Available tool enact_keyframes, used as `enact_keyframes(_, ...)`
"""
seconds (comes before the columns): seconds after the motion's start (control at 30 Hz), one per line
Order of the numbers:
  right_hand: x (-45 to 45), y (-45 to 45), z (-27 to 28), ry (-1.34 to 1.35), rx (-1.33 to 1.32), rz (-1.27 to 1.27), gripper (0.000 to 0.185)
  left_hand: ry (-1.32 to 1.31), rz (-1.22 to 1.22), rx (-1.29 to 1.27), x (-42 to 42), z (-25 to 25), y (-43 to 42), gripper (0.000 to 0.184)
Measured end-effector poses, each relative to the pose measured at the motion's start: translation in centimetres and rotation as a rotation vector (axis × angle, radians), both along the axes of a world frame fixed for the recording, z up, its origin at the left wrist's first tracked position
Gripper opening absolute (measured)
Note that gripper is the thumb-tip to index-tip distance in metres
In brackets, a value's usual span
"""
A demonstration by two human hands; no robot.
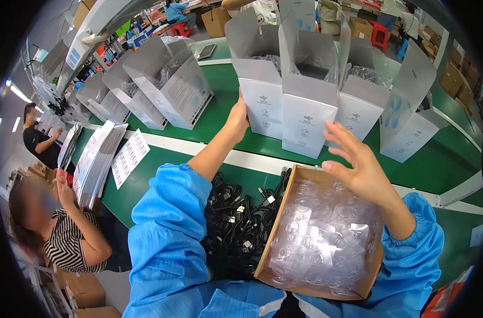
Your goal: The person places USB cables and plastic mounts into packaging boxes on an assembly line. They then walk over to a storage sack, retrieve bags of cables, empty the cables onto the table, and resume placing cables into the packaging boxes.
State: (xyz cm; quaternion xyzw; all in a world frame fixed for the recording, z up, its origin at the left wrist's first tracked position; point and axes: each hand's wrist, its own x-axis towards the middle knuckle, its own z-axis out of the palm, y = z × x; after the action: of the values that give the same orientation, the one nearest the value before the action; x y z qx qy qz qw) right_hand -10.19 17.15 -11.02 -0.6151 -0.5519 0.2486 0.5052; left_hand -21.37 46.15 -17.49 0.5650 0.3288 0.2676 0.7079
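Note:
Three open white boxes stand close together in front of me: a left box point(260, 108), a middle box point(309, 119) and a right box point(358, 108). The left box's outer side is touched by my left hand point(238, 121), whose fingers are mostly hidden behind it. My right hand point(355, 161) has its fingers apart at the middle box's right edge; whether the fingertips touch it I cannot tell. Under that hand is a cardboard tray point(276, 241) full of clear plastic pieces point(321, 244). Black cables point(236, 228) with pale connectors lie left of the tray.
More open boxes point(177, 100) line the green conveyor on the left, and one box point(408, 122) stands at right. A phone point(206, 51) lies behind. Printed label sheets point(130, 158) and a paper stack point(98, 164) are at left, beside a person in a striped top point(74, 238).

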Motion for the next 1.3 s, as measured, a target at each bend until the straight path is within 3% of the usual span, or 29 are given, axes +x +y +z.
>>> enact_keyframes(0.1,1.0,1.1,-0.5,0.004,0.037,0.012,0.063,-0.182,0.029,-0.040,0.7,-1.3,0.0,0.055)
enact_keyframes(0.27,0.6,1.4,-0.3,-0.089,0.057,-0.005,0.061,-0.142,-0.009,-0.062,0.0,-0.4,-0.3,0.054)
enact_keyframes(0.4,0.7,-0.5,-1.8,-0.395,0.004,-0.152,0.054,0.056,-0.084,0.217,-2.4,0.8,0.3,0.051)
enact_keyframes(0.47,0.5,-2.2,-1.0,-0.392,-0.043,-0.106,0.050,0.056,0.100,0.501,-4.7,1.9,-0.5,0.035)
enact_keyframes(0.5,0.4,-3.3,-0.3,-0.392,-0.089,-0.062,0.047,0.057,0.096,0.498,-6.1,2.6,-1.2,0.035)
enact_keyframes(0.57,0.1,-4.3,-0.3,-0.384,-0.153,-0.028,0.043,0.127,-0.298,0.591,-8.7,3.6,-3.9,0.025)
enact_keyframes(0.63,-0.8,-4.4,-0.6,-0.573,-0.183,0.050,0.038,0.341,-0.604,0.855,-10.3,4.8,-8.3,0.024)
enact_keyframes(0.7,-2.4,-3.6,-0.8,-0.664,-0.197,0.086,0.035,0.416,-0.761,1.256,-12.1,3.4,-10.6,0.022)
enact_keyframes(0.87,-5.6,-1.1,-2.5,-0.614,-0.209,0.065,0.033,0.569,-0.731,1.272,-12.9,2.5,-11.1,0.020)
enact_keyframes(1.0,-5.8,-0.4,-2.9,-0.526,-0.339,0.081,0.030,0.393,-0.714,1.043,-13.3,1.7,-9.7,0.014)
enact_keyframes(1.1,-5.8,-0.1,-2.9,-0.383,-0.353,0.130,0.031,0.156,-0.526,0.608,-13.9,1.2,-9.1,0.013)
enact_keyframes(1.13,-5.6,-0.2,-3.1,-0.321,-0.285,0.130,0.029,0.160,-0.522,0.610,-14.0,1.4,-9.1,0.013)
enact_keyframes(1.23,-5.1,-0.4,-2.9,-0.204,-0.149,0.131,0.027,-0.042,-0.455,0.096,-13.9,2.6,-9.4,0.016)
enact_keyframes(1.3,-5.1,-0.8,-1.9,0.135,-0.251,0.109,0.019,-0.132,-0.505,0.005,-14.2,2.8,-8.8,0.018)
